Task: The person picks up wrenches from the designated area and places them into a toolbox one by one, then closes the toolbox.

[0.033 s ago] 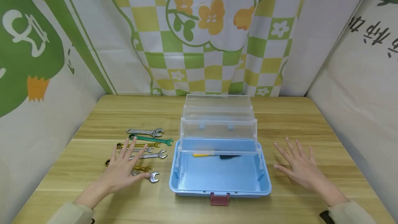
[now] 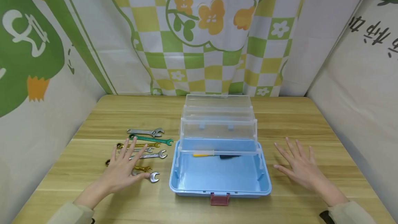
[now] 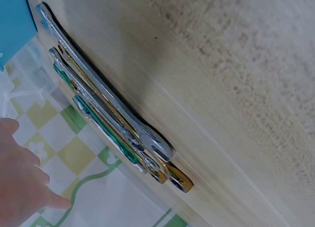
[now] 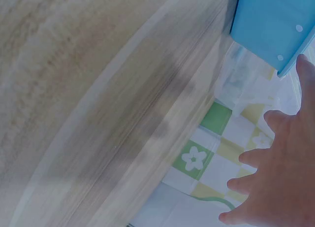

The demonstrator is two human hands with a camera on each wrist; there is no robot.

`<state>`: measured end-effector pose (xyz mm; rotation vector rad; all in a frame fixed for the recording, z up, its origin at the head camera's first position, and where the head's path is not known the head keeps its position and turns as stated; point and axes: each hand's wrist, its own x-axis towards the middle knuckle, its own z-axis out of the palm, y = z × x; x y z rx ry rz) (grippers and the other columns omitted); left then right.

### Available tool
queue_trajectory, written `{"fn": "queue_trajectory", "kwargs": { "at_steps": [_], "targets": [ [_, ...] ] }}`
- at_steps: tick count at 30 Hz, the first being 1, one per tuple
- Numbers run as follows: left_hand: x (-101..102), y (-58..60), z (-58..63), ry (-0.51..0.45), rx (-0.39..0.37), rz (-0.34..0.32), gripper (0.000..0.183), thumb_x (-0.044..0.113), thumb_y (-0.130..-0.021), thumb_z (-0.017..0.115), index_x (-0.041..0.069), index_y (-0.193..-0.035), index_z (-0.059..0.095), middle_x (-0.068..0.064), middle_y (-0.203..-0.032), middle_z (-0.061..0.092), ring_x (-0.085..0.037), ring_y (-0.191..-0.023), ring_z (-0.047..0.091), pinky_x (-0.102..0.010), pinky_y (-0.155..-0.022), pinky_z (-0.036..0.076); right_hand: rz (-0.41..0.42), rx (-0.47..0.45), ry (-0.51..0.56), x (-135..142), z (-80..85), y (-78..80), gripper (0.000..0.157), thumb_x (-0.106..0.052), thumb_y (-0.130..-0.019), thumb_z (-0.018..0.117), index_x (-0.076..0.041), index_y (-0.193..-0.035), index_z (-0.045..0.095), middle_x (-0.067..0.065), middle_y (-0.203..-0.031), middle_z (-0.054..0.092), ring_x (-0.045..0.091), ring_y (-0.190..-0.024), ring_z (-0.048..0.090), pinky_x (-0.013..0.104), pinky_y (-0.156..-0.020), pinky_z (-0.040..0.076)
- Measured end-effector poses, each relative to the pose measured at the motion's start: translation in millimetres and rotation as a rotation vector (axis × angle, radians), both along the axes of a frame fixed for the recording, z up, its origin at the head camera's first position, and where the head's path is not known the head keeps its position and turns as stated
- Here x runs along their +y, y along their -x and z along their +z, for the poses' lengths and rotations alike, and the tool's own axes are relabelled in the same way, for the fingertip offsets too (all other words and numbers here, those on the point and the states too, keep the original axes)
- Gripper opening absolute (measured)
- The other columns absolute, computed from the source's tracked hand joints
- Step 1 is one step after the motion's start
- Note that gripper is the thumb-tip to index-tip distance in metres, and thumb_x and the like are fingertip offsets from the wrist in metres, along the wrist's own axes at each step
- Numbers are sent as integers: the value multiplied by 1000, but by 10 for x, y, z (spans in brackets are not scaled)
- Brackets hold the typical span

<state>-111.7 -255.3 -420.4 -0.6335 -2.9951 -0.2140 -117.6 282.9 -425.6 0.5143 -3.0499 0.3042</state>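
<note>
My left hand (image 2: 122, 173), fingers spread, hovers at the near side of several wrenches and hides parts of them in the head view. A silver adjustable wrench (image 2: 146, 132) lies farthest back, then a green wrench (image 2: 151, 139). Gold and silver wrenches lie closer, among them a silver open-ended one (image 2: 154, 177) by my thumb. In the left wrist view the wrenches (image 3: 101, 89) lie side by side. My right hand (image 2: 301, 168) is spread and empty, to the right of a light blue toolbox (image 2: 217, 177). Its clear tiered trays (image 2: 219, 127) are folded up and back.
Inside the toolbox, partly behind a tray edge, lies a thing with a yellow handle (image 2: 202, 155) and a dark part (image 2: 229, 156). A dark red latch (image 2: 219, 199) hangs at the box's front. Behind the wooden table (image 2: 289, 113) hangs a patterned curtain (image 2: 214, 61).
</note>
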Motion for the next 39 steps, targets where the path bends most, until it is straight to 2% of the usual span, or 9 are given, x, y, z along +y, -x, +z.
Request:
{"fn": "queue_trajectory", "kwargs": {
  "at_steps": [6, 11, 19, 25, 30, 35, 37, 39],
  "targets": [
    [18, -23, 1, -3, -28, 12, 81, 59, -79, 50, 15, -141, 21, -14, -146, -9, -27, -131, -17, -47, -99, -21, 4, -7, 10, -10, -7, 7, 68, -49, -86, 46, -26, -142, 16, 22, -144, 8, 47, -128, 1, 63, -94, -16],
    [14, -28, 1, 1, -33, 17, 81, 59, -79, 49, 19, -142, 16, -13, -146, -10, -27, -131, -17, -48, -99, -20, 3, -8, 16, -12, -9, 8, 67, -49, -87, 46, -26, -142, 15, 22, -145, 6, 45, -129, -2, 61, -94, -18],
    [1, -36, -2, 0, -19, 3, 82, 58, -80, 49, 23, -143, 11, -13, -146, -10, -27, -131, -16, -49, -99, -19, 21, 26, 6, -38, 15, 7, 68, -48, -86, 47, -26, -142, 14, 22, -144, 8, 47, -128, 2, 60, -95, -16],
    [-9, -45, 36, -16, 2, -11, 80, 57, -79, 51, 25, -142, 14, -15, -147, -3, -29, -132, -13, -52, -101, -15, 35, 35, 11, -57, 33, 4, 68, -47, -87, 47, -27, -142, 13, 22, -144, 8, 47, -128, 3, 59, -96, -16],
    [-44, -47, 66, -34, 50, -55, 79, 55, -78, 55, 25, -142, 19, -19, -145, 6, -28, -133, -11, -51, -102, -12, 62, 42, 46, -84, 47, -9, 67, -45, -87, 49, -27, -142, 15, 22, -144, 10, 47, -128, 8, 58, -97, -15],
    [-86, -46, 97, -84, 78, -102, 78, 50, -76, 61, 22, -140, 26, -24, -141, 19, -31, -133, -2, -49, -103, -11, 90, 31, 97, -120, 88, -33, 65, -41, -87, 51, -23, -142, 19, 20, -145, 10, 45, -128, 12, 55, -99, -16],
    [-95, -47, 113, -107, 74, -112, 77, 47, -74, 64, 20, -138, 31, -24, -139, 23, -34, -133, 5, -50, -104, -8, 99, 13, 123, -137, 109, -41, 65, -39, -88, 51, -24, -142, 18, 20, -145, 10, 44, -128, 11, 54, -100, -16],
    [-100, -46, 131, -120, 76, -121, 74, 43, -72, 67, 16, -135, 36, -24, -137, 27, -38, -130, 14, -55, -104, 1, 108, -13, 156, -156, 131, -45, 64, -37, -88, 50, -25, -142, 17, 21, -144, 11, 44, -129, 11, 54, -100, -14]
  ]
}}
